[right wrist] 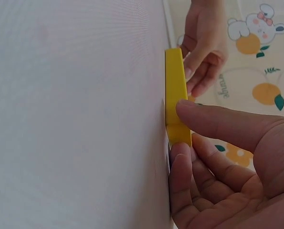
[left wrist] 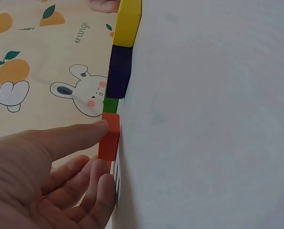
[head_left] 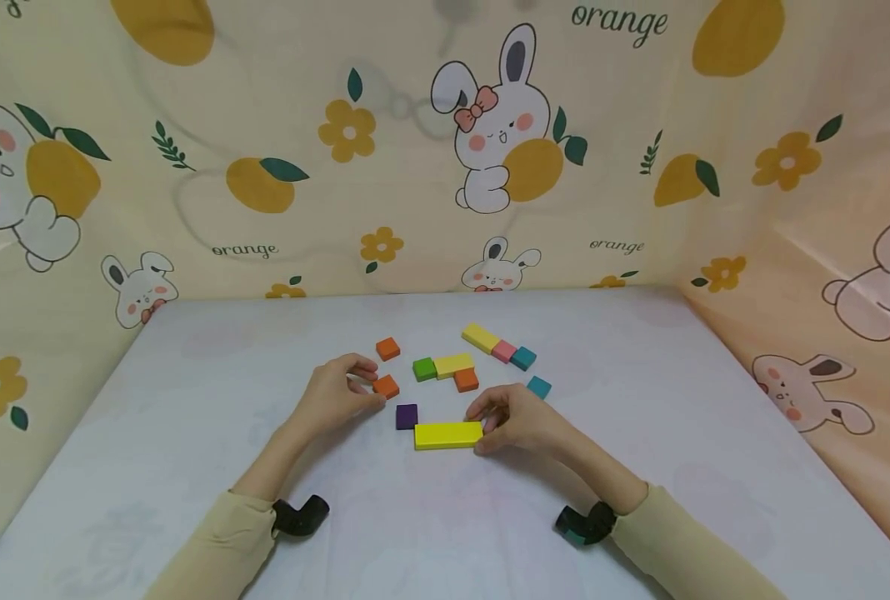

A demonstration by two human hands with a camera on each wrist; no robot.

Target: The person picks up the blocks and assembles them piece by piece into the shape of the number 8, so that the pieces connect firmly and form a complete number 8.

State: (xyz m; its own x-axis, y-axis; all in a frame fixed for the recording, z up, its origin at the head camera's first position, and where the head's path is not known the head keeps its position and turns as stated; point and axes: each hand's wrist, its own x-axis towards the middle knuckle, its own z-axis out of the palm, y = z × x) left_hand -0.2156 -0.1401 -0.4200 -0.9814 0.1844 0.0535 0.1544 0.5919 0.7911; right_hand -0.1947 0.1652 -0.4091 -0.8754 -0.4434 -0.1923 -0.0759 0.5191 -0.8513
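My left hand (head_left: 334, 392) pinches a small orange block (head_left: 386, 387) between thumb and fingers, low at the white tabletop. The left wrist view shows the thumb on one side of that block and curled fingers by the other. At the right end of a long yellow block (head_left: 448, 435), my right hand (head_left: 520, 419) grips it with thumb and fingertips; the block lies flat. A dark purple block (head_left: 407, 417) sits just off the yellow block's upper left corner, between the two hands. In the right wrist view, the yellow block (right wrist: 176, 88) partly hides the fingers behind it.
Behind the hands lie a loose orange block (head_left: 387, 348), and a green block (head_left: 424, 369), yellow block (head_left: 454, 365) and orange block (head_left: 466, 380) grouped together. Farther right, yellow (head_left: 481, 337), pink (head_left: 503, 351) and teal blocks (head_left: 523, 358) form a row. Another teal block (head_left: 539, 387) is beside my right hand.
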